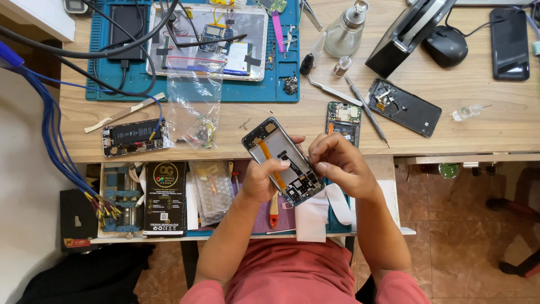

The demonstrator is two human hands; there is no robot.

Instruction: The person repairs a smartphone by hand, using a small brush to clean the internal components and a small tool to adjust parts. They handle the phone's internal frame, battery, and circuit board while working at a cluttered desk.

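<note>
Biggest risk: open phone (284,161) held in air, above pull-out tray (169,225), just off table (450,129) edge. Only left hand (260,181) carries it. Loose hold, phone could drop and crack.

Smaller risk: right hand (337,166) fingers pinched together on small part inside phone. Hard pull could tear thin orange strip.

Phone look: back off, grey frame, tilted, dark parts bunched at low end.

Left fingers clamped around phone.

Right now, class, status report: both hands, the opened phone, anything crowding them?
Left hand grips opened phone frame. Right hand fingers pinch at its inside. Circuit board lies close behind, tweezers beyond.
</note>
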